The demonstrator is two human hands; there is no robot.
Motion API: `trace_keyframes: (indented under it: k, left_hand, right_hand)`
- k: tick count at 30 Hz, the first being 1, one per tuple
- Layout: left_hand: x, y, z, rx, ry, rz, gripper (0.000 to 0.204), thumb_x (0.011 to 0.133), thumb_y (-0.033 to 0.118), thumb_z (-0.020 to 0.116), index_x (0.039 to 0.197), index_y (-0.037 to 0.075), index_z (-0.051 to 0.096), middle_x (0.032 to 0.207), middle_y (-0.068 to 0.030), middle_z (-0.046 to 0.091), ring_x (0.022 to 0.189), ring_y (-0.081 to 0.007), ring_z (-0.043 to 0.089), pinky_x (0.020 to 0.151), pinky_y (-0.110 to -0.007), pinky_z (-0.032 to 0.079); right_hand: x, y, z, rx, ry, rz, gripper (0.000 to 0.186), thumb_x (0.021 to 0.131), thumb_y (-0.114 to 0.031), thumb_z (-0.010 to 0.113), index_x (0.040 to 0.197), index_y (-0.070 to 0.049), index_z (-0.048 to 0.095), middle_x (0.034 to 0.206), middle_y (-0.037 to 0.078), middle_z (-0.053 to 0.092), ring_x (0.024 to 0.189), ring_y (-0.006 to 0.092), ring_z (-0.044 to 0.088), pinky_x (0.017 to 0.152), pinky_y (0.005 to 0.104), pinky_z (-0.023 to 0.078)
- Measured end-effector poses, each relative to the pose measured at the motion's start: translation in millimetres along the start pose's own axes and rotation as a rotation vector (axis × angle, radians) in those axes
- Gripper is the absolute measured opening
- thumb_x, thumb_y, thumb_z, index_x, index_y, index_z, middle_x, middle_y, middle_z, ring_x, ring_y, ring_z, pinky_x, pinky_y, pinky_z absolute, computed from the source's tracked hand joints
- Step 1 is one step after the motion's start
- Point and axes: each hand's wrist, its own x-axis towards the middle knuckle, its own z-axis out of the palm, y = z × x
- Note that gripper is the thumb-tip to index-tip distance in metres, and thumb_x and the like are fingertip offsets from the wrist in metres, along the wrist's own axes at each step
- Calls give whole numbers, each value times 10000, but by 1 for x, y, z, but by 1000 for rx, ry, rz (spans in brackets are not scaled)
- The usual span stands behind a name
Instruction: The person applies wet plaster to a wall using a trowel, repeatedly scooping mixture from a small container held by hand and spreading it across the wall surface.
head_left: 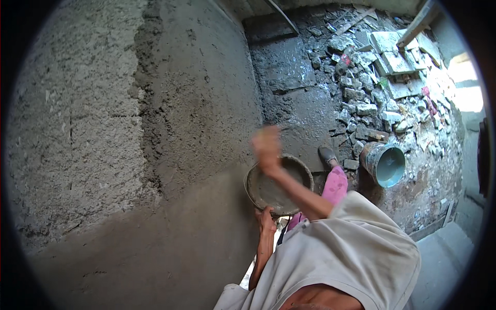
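Observation:
My left hand (264,217) is closed on the near rim of a mortar-stained round pan (267,189) that has grey wet mortar inside. My right hand (266,150) is over the pan's far edge, close to the plastered wall. It is smeared by motion, so I cannot tell whether its fingers hold anything. The wall (199,101) beside me has a wet grey, pitted band of plaster, a pale rough patch at the left, and a smoother lower section. My foot in a grey shoe (327,155) stands on the wet floor right of the pan.
A stained bucket (390,168) of greyish liquid stands at my right. Rubble (367,108), broken slabs (391,44) and a pole (416,28) lie or lean beyond it. The wet floor (289,103) runs along the wall's foot. A bright opening (467,98) shows at the far right.

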Motion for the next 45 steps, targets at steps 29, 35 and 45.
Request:
trace_keyframes:
  k: [29, 35, 45]
  left_hand:
    - [-31, 87, 39, 88, -88, 109, 699, 682, -14, 564, 1356, 136, 453, 1133, -70, 577, 987, -238, 597, 687, -372, 566]
    - [-11, 71, 52, 62, -48, 8, 678, 669, 17, 600, 1305, 213, 474, 1085, -30, 570, 893, -210, 606, 623, -383, 563]
    - [-37, 47, 22, 61, -29, 116, 713, 638, 11, 593, 1329, 128, 466, 1202, -59, 547, 1020, -235, 580, 740, -386, 558]
  right_hand:
    - [-65, 69, -202, 349, -1199, 763, 381, 970, -423, 529, 980, -44, 577, 715, 17, 555, 559, 119, 532, 501, 293, 442]
    - [-43, 16, -237, 831, -802, 894, 412, 976, -457, 516, 1161, -92, 562, 766, 20, 549, 583, 111, 543, 513, 252, 462]
    - [30, 24, -71, 6, 210, 80, 302, 950, -244, 589, 1137, -15, 528, 1012, 130, 574, 873, 313, 581, 795, 435, 480]
